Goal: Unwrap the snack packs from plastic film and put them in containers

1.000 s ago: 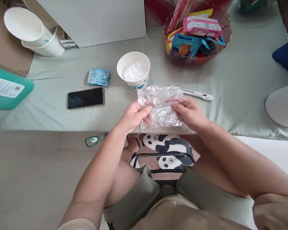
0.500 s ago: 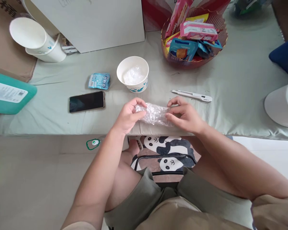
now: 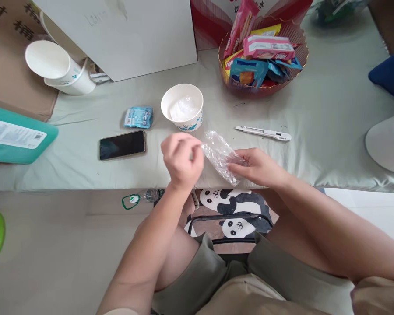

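Observation:
A crinkled clear plastic bag (image 3: 220, 154) is stretched at a slant above the front of the table. My right hand (image 3: 258, 167) grips its right side between thumb and fingers. My left hand (image 3: 183, 159) is closed, its fingers curled, with the fingertips pinched at the bag's left edge. Just beyond my left hand stands a white paper bowl (image 3: 197, 114) with blue print, and crumpled clear plastic (image 3: 184, 108) lies inside it. A white utility knife (image 3: 264, 133) lies on the cloth beyond my right hand.
A phone (image 3: 122, 145) and a blue packet (image 3: 138, 117) lie to the left. At the back are a snack-filled basket (image 3: 265, 91), a white box (image 3: 151, 39) and stacked paper bowls (image 3: 70, 85). A teal container (image 3: 36, 151) stands far left, a white tub (image 3: 384, 144) far right.
My left hand has turned and curled into a closed shape, rising slightly. The plastic bag has swung from lying level to a slant and spread out. My right hand has closed more firmly on it.

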Demonstrator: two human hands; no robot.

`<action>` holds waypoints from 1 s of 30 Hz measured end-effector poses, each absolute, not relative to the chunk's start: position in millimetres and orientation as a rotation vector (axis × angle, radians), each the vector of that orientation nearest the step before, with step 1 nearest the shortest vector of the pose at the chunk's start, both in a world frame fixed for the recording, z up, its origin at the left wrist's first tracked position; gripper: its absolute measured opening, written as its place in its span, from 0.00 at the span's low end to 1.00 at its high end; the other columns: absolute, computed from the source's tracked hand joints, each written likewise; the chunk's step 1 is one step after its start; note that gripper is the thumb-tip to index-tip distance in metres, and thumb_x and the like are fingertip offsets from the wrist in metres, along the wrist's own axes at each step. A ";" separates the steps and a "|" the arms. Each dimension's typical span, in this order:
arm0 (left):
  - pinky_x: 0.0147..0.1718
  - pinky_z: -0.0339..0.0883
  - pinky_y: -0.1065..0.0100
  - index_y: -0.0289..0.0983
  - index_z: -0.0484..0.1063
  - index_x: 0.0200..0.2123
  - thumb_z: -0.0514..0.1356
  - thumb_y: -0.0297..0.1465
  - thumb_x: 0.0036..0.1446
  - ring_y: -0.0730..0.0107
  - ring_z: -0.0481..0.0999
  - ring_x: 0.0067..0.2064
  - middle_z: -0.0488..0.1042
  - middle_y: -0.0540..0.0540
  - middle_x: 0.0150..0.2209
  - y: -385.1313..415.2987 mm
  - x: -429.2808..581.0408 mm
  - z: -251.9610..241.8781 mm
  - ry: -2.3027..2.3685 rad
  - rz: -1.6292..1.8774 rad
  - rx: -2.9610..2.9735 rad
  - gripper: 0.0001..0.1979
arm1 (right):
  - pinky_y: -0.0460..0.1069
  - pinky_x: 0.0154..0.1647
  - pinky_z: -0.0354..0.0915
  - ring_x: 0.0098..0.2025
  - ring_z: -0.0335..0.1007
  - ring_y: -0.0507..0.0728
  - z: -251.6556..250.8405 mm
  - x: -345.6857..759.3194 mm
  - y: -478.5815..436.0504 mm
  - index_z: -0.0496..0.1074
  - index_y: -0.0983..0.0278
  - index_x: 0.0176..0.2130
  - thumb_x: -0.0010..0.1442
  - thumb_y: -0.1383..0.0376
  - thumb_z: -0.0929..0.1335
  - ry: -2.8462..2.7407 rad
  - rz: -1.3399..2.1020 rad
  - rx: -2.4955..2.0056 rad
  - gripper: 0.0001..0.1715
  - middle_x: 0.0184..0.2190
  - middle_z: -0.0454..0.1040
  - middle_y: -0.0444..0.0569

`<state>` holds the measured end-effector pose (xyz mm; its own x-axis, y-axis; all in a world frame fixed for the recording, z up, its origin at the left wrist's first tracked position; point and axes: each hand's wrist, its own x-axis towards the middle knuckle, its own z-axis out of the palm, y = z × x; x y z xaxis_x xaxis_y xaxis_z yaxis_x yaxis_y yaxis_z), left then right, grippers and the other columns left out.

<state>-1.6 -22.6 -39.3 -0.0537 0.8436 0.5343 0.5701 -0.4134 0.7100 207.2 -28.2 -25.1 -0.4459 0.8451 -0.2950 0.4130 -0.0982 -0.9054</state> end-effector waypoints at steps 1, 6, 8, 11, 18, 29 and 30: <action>0.58 0.67 0.52 0.41 0.79 0.34 0.62 0.25 0.54 0.57 0.79 0.47 0.80 0.44 0.39 -24.6 3.7 -39.3 1.478 1.432 2.052 0.07 | 0.49 0.31 0.60 0.29 0.64 0.52 -25.7 207.0 -28.0 0.73 0.63 0.29 0.57 0.59 0.69 -1.785 1.515 -1.348 0.10 0.25 0.70 0.43; 0.57 0.70 0.57 0.40 0.77 0.50 0.61 0.31 0.58 0.57 0.80 0.53 0.82 0.43 0.52 -26.9 26.1 -33.8 1.134 0.951 1.985 0.16 | 0.50 0.38 0.66 0.35 0.69 0.55 -26.5 209.6 -28.4 0.73 0.61 0.32 0.59 0.62 0.66 -1.753 1.427 -1.066 0.07 0.29 0.74 0.44; 0.52 0.73 0.62 0.40 0.76 0.53 0.61 0.29 0.58 0.61 0.81 0.51 0.82 0.44 0.52 -25.2 28.4 -29.8 1.100 0.850 1.814 0.19 | 0.52 0.43 0.67 0.39 0.72 0.57 -27.9 211.6 -28.8 0.74 0.60 0.35 0.60 0.62 0.66 -1.760 1.374 -1.024 0.07 0.33 0.76 0.46; 0.45 0.73 0.65 0.39 0.77 0.51 0.61 0.26 0.55 0.64 0.80 0.44 0.83 0.46 0.45 -23.8 25.9 -25.5 1.138 0.875 1.602 0.19 | 0.54 0.45 0.68 0.43 0.71 0.58 -31.9 213.1 -28.8 0.74 0.58 0.41 0.58 0.60 0.70 -1.635 1.124 -1.180 0.10 0.41 0.76 0.49; 0.39 0.71 0.69 0.40 0.78 0.43 0.66 0.33 0.54 0.69 0.77 0.40 0.77 0.47 0.40 -24.1 17.1 -35.1 1.127 1.019 1.361 0.13 | 0.52 0.35 0.64 0.32 0.66 0.55 -40.1 206.5 -30.7 0.69 0.59 0.34 0.59 0.53 0.72 -1.575 1.255 -1.252 0.15 0.29 0.71 0.45; 0.31 0.64 0.70 0.40 0.69 0.31 0.61 0.29 0.58 0.75 0.67 0.29 0.69 0.53 0.27 0.3 -18.9 -16.3 1.242 1.551 1.136 0.04 | 0.54 0.42 0.62 0.39 0.69 0.59 33.1 121.8 68.9 0.72 0.59 0.32 0.55 0.71 0.68 -2.143 0.264 -1.221 0.07 0.32 0.71 0.49; 0.31 0.64 0.70 0.40 0.68 0.30 0.61 0.27 0.58 0.74 0.67 0.29 0.69 0.53 0.27 1.2 -22.5 -14.4 1.256 1.569 1.116 0.05 | 0.54 0.42 0.61 0.40 0.70 0.59 31.9 108.7 85.4 0.73 0.59 0.32 0.54 0.72 0.69 -2.247 0.304 -1.206 0.07 0.31 0.71 0.48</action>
